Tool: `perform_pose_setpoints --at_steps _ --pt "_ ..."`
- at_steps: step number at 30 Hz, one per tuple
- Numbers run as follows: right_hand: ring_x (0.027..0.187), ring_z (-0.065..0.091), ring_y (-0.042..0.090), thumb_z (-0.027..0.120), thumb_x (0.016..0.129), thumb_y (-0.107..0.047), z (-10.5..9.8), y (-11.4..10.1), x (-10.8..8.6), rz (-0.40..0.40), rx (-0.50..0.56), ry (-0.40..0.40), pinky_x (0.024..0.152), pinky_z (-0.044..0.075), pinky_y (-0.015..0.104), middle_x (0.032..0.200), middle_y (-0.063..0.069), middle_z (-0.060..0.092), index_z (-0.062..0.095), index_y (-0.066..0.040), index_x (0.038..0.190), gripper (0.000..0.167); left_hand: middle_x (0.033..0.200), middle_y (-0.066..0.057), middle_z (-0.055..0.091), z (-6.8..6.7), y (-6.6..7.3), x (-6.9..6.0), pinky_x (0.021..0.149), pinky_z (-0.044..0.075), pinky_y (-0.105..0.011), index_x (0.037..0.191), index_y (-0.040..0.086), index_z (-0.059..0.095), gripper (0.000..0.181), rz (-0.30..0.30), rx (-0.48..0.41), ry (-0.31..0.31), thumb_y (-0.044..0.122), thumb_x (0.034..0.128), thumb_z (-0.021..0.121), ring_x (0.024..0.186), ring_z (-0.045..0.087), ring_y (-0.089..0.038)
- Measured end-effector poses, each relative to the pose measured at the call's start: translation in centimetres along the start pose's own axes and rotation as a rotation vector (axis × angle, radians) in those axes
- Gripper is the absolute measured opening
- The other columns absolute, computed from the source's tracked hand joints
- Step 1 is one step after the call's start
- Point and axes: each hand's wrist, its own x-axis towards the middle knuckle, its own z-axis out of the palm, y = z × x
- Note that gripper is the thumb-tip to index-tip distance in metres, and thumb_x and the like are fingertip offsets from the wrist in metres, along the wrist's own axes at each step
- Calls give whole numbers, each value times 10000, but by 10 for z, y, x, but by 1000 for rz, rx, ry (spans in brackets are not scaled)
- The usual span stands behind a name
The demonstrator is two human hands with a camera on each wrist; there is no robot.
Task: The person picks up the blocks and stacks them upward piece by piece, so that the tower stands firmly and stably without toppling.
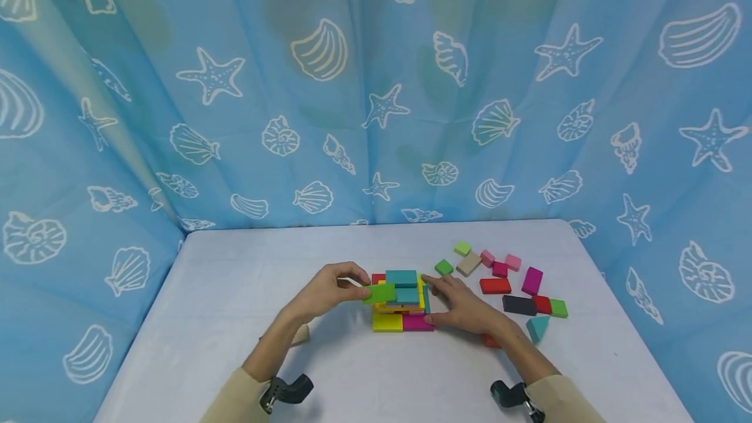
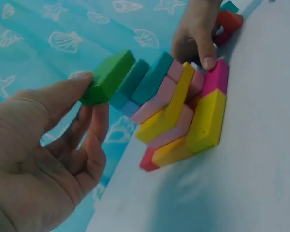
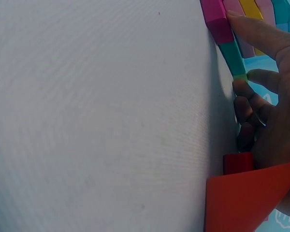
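A stacked structure of coloured wooden blocks stands mid-table, with teal blocks (image 1: 401,278) on top. Its bottom layer shows a yellow block (image 1: 388,323) beside a magenta block (image 1: 416,323). My left hand (image 1: 336,289) pinches a green rectangular block (image 2: 108,77) between thumb and fingers, held up at the stack's left side, apart from it in the left wrist view. At the right side is my right hand (image 1: 464,303). Its thumb (image 3: 256,34) touches the magenta block, while the fingers reach along the side by a teal block (image 3: 231,57) with a green end behind it.
Loose blocks lie right of the stack, among them a red block (image 1: 495,286), a black block (image 1: 519,305) and a teal triangle (image 1: 537,328). An orange-red block (image 3: 246,200) lies near my right wrist. A beige block (image 1: 301,335) is partly hidden behind my left forearm.
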Motion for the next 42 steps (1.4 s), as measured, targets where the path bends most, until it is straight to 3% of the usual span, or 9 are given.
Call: perform_pose_setpoints --at_steps 7,11,18,27,42 --pt "1281 422 218 837 756 -483 0 -3 -2 3 11 -4 1013 476 563 1318 -11 502 370 -299 1559 947 1084 -14 680 10 -5 14 827 528 -358 1090 149 710 310 -137 -15 -5 367 880 780 1034 598 -233" --pt "1282 426 224 842 751 -476 -1 -4 -2 6 9 -6 1003 485 559 1330 -1 504 371 -297 1559 953 1050 -25 681 14 -5 16 800 523 -338 1087 154 708 320 -173 -23 22 382 874 782 978 611 -226" --pt "1279 430 231 849 739 -475 -1 -5 -1 16 0 -2 989 497 555 1330 10 506 376 -289 1558 964 1077 -35 666 21 -7 21 828 555 -341 1155 150 657 388 -172 1 43 394 878 775 953 629 -210" --pt "1292 425 245 849 738 -474 -1 -6 0 23 0 -2 983 499 565 1344 24 503 377 -278 1559 967 1169 -102 611 25 -3 25 847 512 -357 1407 123 503 643 -134 8 50 377 883 774 953 621 -225" --pt "1253 442 227 842 737 -505 0 -3 1 28 -19 -6 972 509 552 1296 7 515 375 -286 1561 972 1215 -69 596 32 -1 34 827 526 -331 1407 173 537 606 -85 67 53 359 882 775 956 590 -219"
